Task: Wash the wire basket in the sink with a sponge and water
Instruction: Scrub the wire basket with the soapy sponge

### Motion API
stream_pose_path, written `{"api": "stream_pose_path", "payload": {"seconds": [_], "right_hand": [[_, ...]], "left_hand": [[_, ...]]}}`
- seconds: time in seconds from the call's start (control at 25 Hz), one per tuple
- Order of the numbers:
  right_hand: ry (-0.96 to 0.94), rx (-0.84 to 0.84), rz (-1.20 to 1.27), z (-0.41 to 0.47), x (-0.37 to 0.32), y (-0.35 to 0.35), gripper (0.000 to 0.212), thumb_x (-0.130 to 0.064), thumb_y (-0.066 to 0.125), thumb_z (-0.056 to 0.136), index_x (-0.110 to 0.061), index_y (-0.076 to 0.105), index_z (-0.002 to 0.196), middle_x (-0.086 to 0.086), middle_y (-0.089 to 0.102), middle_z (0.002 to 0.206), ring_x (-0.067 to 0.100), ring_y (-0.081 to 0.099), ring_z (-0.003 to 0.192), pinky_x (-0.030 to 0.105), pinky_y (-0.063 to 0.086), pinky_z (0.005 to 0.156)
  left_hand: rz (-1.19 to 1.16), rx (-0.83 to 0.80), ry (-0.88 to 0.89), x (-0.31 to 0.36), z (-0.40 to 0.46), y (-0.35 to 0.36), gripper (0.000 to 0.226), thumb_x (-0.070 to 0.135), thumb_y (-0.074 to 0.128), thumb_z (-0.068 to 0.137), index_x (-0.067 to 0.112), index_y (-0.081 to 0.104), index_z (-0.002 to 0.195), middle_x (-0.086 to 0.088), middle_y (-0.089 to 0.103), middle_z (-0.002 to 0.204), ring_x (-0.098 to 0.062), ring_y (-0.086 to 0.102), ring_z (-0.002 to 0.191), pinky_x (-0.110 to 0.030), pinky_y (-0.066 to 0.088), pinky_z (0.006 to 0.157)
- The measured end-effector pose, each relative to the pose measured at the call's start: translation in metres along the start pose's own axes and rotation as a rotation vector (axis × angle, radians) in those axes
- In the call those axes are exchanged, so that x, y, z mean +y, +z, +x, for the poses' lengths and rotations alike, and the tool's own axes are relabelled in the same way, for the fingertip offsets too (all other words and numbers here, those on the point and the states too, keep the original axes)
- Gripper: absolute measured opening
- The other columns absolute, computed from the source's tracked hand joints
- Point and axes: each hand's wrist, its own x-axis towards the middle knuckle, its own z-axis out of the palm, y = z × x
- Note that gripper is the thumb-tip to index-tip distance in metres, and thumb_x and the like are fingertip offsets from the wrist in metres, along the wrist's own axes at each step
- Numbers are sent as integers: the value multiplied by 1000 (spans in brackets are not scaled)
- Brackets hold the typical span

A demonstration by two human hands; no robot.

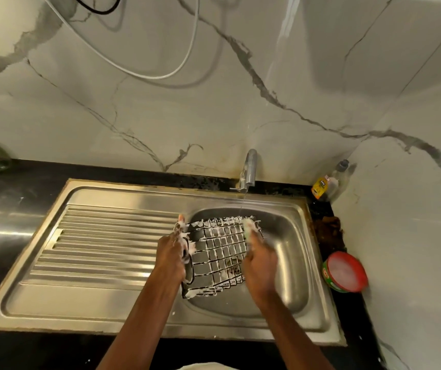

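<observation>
Left hand (172, 252) clenched round the left edge of the foamy wire basket (220, 253), tilted over the sink (288, 252) bowl. Right hand (259, 260) gripping a soapy sponge (248, 228) against its right rim. Thin water from the tap (248, 168).

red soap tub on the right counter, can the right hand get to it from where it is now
Probably yes. The red soap tub sits open on the counter just right of the sink, nothing between. But the right hand is holding the sponge against the wire basket.
</observation>
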Motion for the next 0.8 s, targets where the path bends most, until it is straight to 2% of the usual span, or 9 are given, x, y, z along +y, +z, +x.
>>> {"api": "stream_pose_path", "payload": {"seconds": [0.08,0.16,0.2,0.24,0.36,0.52,0.6,0.72,0.8], "right_hand": [[-271,-77,68,-43,-34,7,58,11,55,86,-20,58,136,14,75,109,14,72,68,18,58,57],[-624,-122,88,-67,-36,0,43,1,41,99,-13,63,132,11,69,127,19,70,110,33,59,91],[-677,-135,37,-62,-23,-7,44,1,35,100,-10,64,131,11,67,130,21,65,120,39,55,100],[-679,-104,-71,-51,-2,-11,47,4,35,97,-8,65,131,12,65,133,23,63,124,43,54,100],[-369,14,-174,-38,29,-21,56,1,42,82,-11,62,133,16,67,129,33,67,116,44,62,81],[-693,-105,-69,-72,5,-18,54,7,34,87,-3,63,133,14,61,139,25,57,131,37,49,107],[-685,-125,-183,-52,30,-29,57,10,35,85,-5,62,133,12,57,141,25,59,129,41,54,100],[-367,-2,-172,-49,45,-30,68,6,41,77,-16,53,139,14,65,131,30,72,104,39,63,73],[-570,-28,-68,-65,22,-17,69,10,42,77,-15,57,140,13,64,135,30,67,116,41,58,92]], "left_hand": [[-56,-27,-36,-1,2,2,44,41,70,95,9,59,66,-6,50,55,-20,46,54,-29,38,54],[-75,-33,-74,-2,9,-1,40,39,71,94,8,63,72,-13,64,72,-26,58,67,-36,50,66],[-68,-13,-88,-2,12,-3,37,37,71,95,7,65,76,-16,67,81,-28,61,74,-39,53,73],[-68,14,-96,-3,18,-5,34,36,72,94,6,67,79,-16,67,85,-28,62,78,-41,54,78],[-144,24,-107,-3,28,-8,26,32,78,89,7,72,88,-16,71,92,-30,68,91,-44,57,90],[-166,-2,-148,-4,26,-2,26,36,78,89,12,70,83,-13,71,93,-30,68,94,-41,57,84],[-148,-3,-160,-7,27,0,20,30,72,94,12,69,85,-13,69,97,-24,62,83,-36,50,67],[-119,32,-180,-6,31,0,14,19,66,98,7,69,92,-13,65,92,-21,55,74,-36,50,63],[-131,29,-196,-6,38,2,23,26,69,97,3,71,95,-15,69,95,-24,63,82,-36,50,62]]}}
